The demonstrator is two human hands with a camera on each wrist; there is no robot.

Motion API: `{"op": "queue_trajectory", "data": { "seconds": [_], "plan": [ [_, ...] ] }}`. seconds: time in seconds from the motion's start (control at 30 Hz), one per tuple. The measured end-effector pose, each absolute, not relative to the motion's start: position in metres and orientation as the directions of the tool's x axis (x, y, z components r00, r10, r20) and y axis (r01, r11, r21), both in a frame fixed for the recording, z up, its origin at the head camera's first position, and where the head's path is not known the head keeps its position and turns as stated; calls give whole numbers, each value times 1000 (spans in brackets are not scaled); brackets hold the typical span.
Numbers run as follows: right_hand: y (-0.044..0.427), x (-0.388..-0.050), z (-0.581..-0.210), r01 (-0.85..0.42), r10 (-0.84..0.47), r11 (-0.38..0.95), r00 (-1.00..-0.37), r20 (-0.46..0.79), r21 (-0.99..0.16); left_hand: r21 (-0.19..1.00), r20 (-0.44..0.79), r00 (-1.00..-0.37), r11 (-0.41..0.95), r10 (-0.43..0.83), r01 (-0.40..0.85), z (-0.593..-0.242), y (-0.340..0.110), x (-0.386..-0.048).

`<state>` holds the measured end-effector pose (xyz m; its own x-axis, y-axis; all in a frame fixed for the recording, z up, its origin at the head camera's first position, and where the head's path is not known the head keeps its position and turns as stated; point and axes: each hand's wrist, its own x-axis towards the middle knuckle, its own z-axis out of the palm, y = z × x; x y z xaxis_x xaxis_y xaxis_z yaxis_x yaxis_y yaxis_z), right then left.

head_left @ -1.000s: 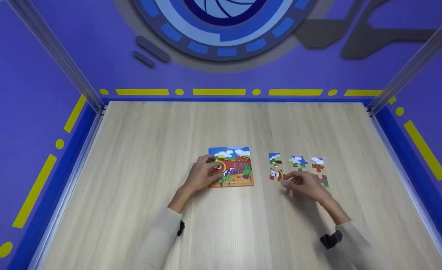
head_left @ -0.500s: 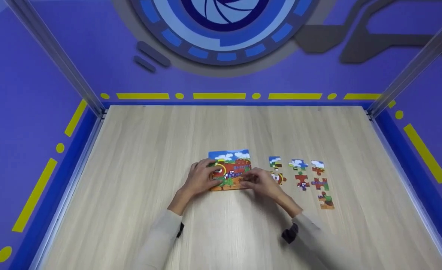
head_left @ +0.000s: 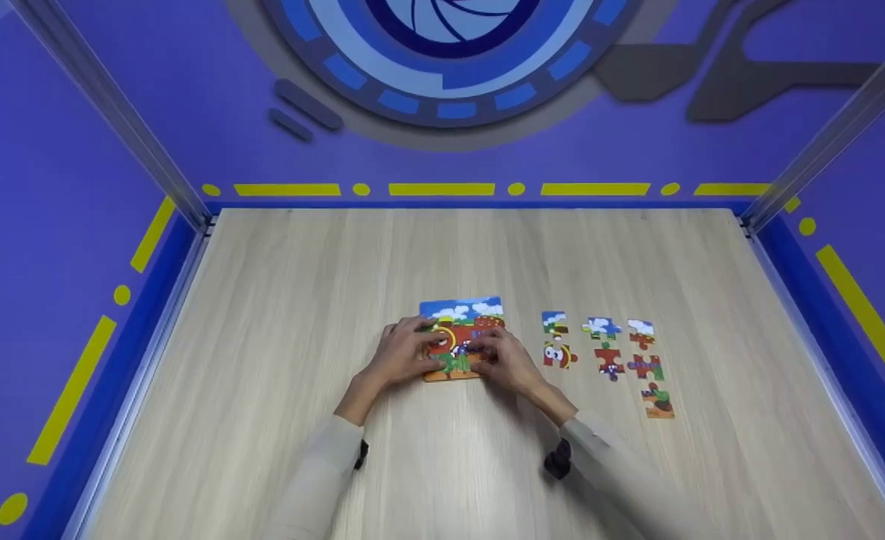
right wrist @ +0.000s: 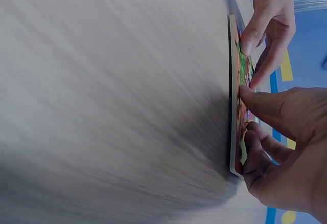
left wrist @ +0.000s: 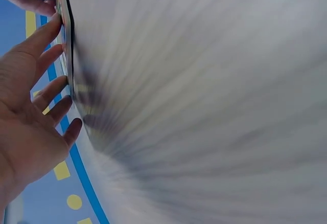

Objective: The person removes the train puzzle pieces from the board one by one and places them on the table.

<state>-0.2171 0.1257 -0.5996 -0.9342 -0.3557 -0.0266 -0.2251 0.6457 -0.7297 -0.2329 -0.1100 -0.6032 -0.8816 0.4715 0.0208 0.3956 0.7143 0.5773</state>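
In the head view, a square jigsaw board (head_left: 457, 309) with a cartoon desert picture lies on the table. My left hand (head_left: 400, 351) rests on its left side, thumb and forefinger on the picture. The left wrist view shows this hand's fingers (left wrist: 43, 63) fairly straight along the board edge. Over the board's right part, my right hand (head_left: 512, 365) has thumb and fingers bent together, apparently pinching a small jigsaw piece that they mostly hide. The right wrist view shows this hand (right wrist: 286, 142) low on the board, near the left thumb (right wrist: 250, 42).
Several loose jigsaw pieces lie in columns right of the board, among them one with cartoon eyes (head_left: 558, 355), a cloud piece (head_left: 600, 327) and a cactus piece (head_left: 658, 401). Blue-purple walls (head_left: 442, 161) border the wooden table (head_left: 300, 285) at the back and sides.
My right hand has moved left from beside the loose pieces onto the board, uncovering the pieces at the right. The left hand has stayed on the board's left side.
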Motion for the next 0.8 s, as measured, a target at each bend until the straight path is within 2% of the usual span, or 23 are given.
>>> {"op": "queue_trajectory", "data": {
  "seconds": [0.27,0.57,0.8],
  "plan": [
    [124,-221,-600,-196,-342,681,-937,-70,-706,573,-2,-880,721,475,388,-601,-110,-235],
    [123,-221,-596,-128,-325,660,-937,-128,-740,588,-25,-887,725,461,360,-603,-107,-235],
    [122,-218,-597,-194,-344,640,-937,-52,-744,605,-17,-885,709,466,362,-602,-110,-233]
  ]
}}
